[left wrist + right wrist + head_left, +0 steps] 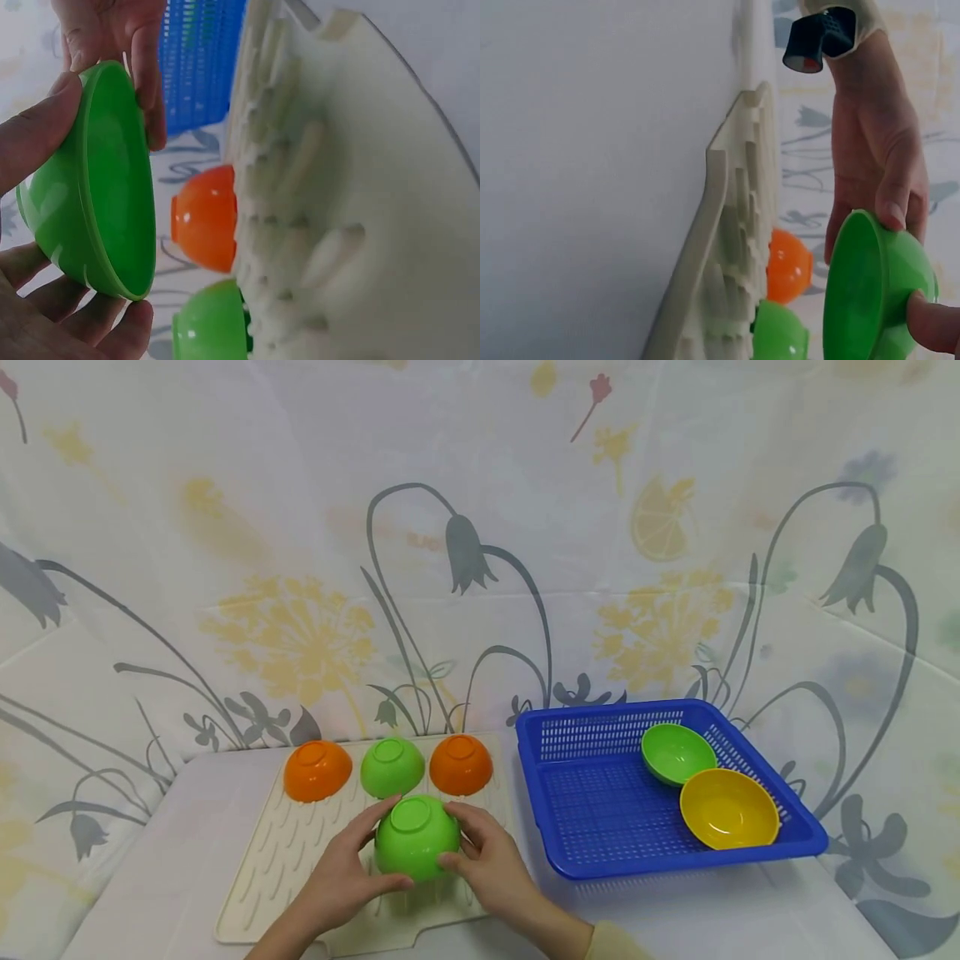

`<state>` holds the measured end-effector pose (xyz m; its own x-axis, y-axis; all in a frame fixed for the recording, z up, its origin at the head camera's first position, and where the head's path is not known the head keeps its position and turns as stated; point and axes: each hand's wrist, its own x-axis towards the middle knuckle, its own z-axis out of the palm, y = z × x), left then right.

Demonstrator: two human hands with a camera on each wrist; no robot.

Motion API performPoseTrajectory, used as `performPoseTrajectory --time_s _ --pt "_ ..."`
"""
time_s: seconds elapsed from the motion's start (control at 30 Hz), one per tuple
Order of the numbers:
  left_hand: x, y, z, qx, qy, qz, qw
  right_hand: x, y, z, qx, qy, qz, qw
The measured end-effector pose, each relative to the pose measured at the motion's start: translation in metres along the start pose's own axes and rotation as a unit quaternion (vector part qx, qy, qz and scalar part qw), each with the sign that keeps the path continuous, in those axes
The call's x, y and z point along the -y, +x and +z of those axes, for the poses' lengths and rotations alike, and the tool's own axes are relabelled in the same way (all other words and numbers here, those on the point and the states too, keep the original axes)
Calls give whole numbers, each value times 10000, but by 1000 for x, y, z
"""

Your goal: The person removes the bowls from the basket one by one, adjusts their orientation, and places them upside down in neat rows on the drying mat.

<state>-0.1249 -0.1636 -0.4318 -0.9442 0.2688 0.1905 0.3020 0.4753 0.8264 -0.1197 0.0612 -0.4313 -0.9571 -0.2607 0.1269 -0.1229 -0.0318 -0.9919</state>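
Note:
Both hands hold a green bowl (417, 843) upside down over the cream ridged drying mat (277, 868). My left hand (341, 877) grips its left side, thumb on the near side and fingers around the wall. On the right side, my right hand (491, 864) grips it with the thumb low on the wall. In the left wrist view, the bowl's rim (88, 187) stands apart from the mat. Behind it, an orange bowl (318, 771), a green bowl (392, 767) and another orange bowl (461, 765) sit inverted in a row along the mat's back.
A blue plastic basket (551, 852) stands right of the mat. Inside, on its right side, a green bowl (678, 754) and a yellow bowl (729, 810) lie with their openings up. A floral-patterned cloth (480, 635) hangs behind the white-covered table (172, 860).

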Motion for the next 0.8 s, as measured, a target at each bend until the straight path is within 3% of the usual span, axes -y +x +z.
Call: performPoseTrajectory --time_s 0.3,0.6,0.8 --pt "18 -11 -14 -414 441 -98 9981 -13 14 32 -293 -178 617 9975" --pt "34 -19 -30 -837 1153 -320 9893 -29 33 63 -591 -259 1074 9921" --pt "42 -19 -38 -1158 1595 -420 9795 -27 37 81 -123 -26 1052 9944"
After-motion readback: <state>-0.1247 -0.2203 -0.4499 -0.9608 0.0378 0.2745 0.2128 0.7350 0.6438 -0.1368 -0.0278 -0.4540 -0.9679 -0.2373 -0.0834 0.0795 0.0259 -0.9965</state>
